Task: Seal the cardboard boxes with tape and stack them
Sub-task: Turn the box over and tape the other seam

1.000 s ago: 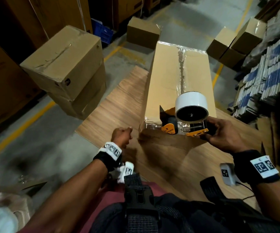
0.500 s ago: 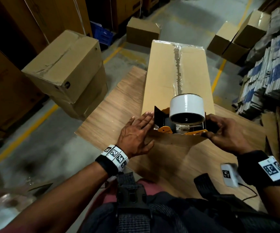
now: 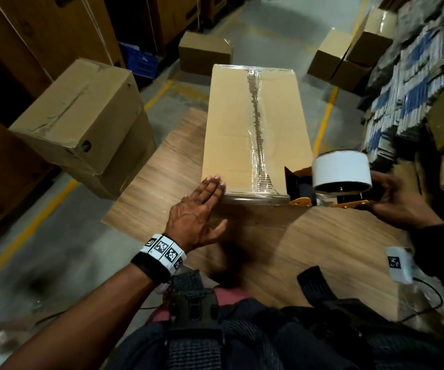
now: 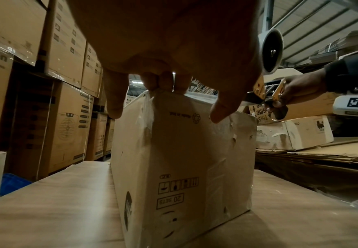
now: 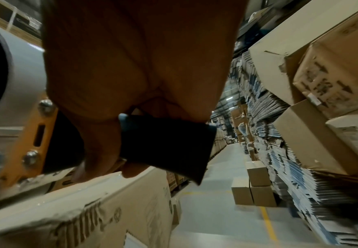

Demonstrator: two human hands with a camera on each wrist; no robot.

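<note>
The box (image 3: 252,129) lies on the wooden surface (image 3: 162,182), its long axis running straight away from the person, with clear tape (image 3: 256,124) down the middle seam and folded over the near edge. The left hand (image 3: 196,209) is at the box's near left corner, fingers (image 3: 212,182) straight and flat on the top edge, thumb spread toward the near face; it steadies rather than grips. The right hand (image 3: 399,201) is wrapped round the handle of the tape gun (image 3: 330,185), which hovers just off the near right corner, white roll uppermost. So the box lies ahead of both hands, and the left is the one already touching it. Judging by the seam, this box looks sealed, and lifting it would need a hand at each end or side.

In the left wrist view the near face reads "20 SETS" upside down above handling symbols. Cartons stacked at left carry "Crompton"; one farther back shows "LG". A carton (image 4: 265,112) behind the tape gun reads "THIS SIDE", also inverted. Other boxes (image 3: 82,124) stand on the floor (image 3: 268,36) nearby.
</note>
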